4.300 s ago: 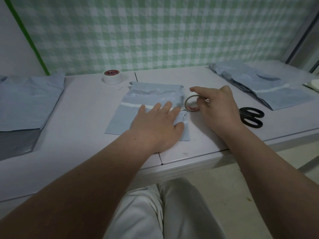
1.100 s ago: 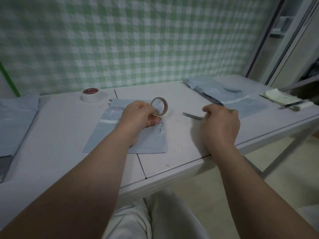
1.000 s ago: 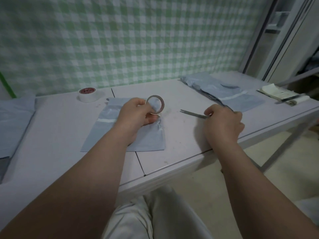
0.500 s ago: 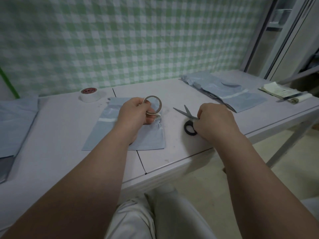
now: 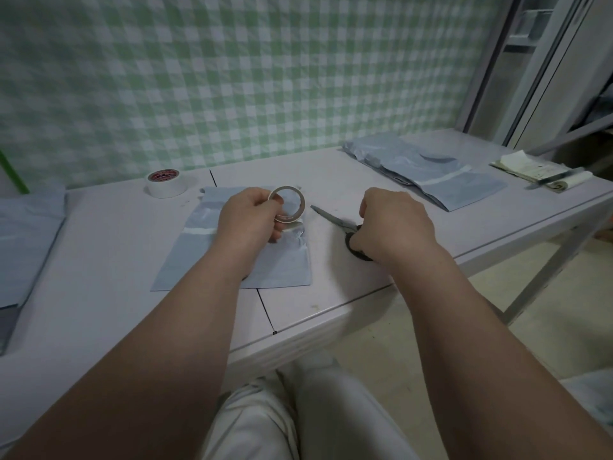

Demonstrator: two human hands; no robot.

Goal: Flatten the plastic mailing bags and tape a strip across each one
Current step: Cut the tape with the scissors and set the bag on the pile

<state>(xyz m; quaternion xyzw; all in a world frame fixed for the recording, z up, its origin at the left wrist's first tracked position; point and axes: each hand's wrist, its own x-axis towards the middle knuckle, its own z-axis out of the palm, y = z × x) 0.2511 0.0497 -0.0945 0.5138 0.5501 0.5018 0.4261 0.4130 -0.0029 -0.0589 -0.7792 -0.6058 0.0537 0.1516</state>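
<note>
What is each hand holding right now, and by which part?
The left hand pinches the thin tape ring at its left rim. The right hand grips the scissors by their black handles.

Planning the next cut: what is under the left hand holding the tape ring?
A flat mailing bag on the table, a white strip crossing its left part. The left hand covers the bag's middle, so the strip's right end is hidden.

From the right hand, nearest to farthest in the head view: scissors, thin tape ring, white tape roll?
1. The scissors, gripped by the right hand.
2. The thin tape ring, held by the left hand.
3. The white tape roll, at the back left.
</note>
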